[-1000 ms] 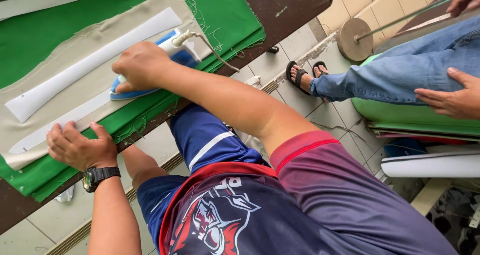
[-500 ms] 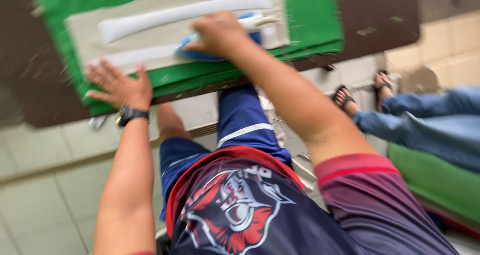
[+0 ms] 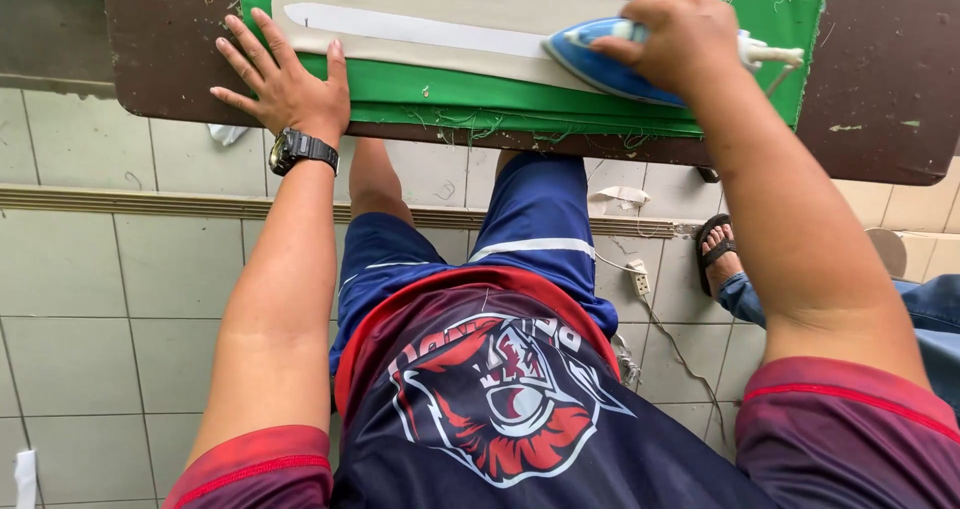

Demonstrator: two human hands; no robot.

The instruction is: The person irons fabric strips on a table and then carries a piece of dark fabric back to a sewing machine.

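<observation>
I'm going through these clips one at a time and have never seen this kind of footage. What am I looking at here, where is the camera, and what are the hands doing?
There is no machine: a person works with bare hands, and the camera sits on their head, looking straight down past their printed jersey and blue shorts. The right hand grips a blue iron resting on the cloth. The left hand, with a black watch on its wrist, lies flat with fingers spread at the cloth's edge. On the dark brown table lies green fabric, over it a beige piece, with a long white strip on top. A cord and plug trail over the tiled floor. At the right edge, another person's sandalled foot shows.
</observation>
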